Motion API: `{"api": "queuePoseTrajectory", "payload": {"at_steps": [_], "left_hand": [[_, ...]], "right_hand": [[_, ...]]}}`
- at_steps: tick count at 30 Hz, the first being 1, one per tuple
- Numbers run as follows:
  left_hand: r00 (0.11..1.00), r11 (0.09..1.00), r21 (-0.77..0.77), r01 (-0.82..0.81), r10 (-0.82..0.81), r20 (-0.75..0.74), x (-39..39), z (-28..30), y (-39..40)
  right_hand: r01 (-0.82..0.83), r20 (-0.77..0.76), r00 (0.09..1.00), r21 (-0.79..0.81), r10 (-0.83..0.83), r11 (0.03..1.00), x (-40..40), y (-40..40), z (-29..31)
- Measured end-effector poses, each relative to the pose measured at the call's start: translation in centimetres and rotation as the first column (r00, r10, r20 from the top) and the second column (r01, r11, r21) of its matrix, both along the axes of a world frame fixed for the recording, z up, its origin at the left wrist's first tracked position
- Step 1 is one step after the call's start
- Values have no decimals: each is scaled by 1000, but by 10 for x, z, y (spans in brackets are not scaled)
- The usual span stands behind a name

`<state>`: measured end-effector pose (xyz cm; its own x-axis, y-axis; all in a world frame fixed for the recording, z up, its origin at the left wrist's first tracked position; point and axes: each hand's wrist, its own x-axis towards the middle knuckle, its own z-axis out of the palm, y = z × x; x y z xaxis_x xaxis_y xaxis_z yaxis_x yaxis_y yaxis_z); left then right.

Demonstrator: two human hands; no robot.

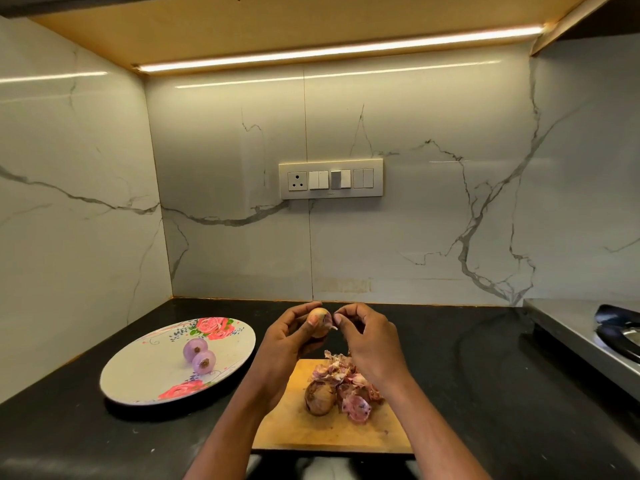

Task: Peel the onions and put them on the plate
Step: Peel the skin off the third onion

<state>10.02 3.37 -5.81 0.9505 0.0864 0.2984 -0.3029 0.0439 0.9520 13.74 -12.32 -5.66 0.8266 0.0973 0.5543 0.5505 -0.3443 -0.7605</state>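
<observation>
Low centre: wooden chopping board on the black table, one unpeeled brown onion beside a heap of pink skins. Above it, left hand grips a small half-peeled onion; right hand pinches a loose skin flap. Best pull toward the root, hold steady. Left: two peeled purple onions on the floral plate.

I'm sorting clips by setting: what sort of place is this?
Most likely a home kitchen: a black stone counter against white marble-look wall tiles, a steel stovetop at the right, and a wooden chopping board with onion peels.
</observation>
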Motion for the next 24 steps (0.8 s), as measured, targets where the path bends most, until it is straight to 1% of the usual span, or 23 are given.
{"api": "queuePoseTrajectory", "payload": {"at_steps": [2,3,5,6,8,10,14,24], "left_hand": [[1000,1000,-31,7,-7,1,-1,1,0],[1000,999,-32,3,-3,1,-1,2,0],[1000,1000,-23,-18,18,0,-1,1,1],[1000,1000,-16,-25,25,0,0,1,1],[999,999,-3,-33,33,2,0,0,2],[999,999,12,-34,34,0,0,0,3],[1000,999,35,-29,29,-4,1,0,5],[1000,995,97,-6,8,-17,-3,3,6]], "right_hand": [[13,-19,1000,16,-13,1000,1,1,-1],[-2,-38,999,54,4,999,1,0,0],[-66,-63,995,139,75,988,2,-2,2],[-104,-59,992,154,114,983,2,-4,3],[-163,-38,985,108,168,981,0,-6,3],[-155,-18,988,49,156,987,0,-5,2],[-128,16,992,79,127,989,1,-5,2],[-93,87,992,18,92,995,-2,-6,3]]}}
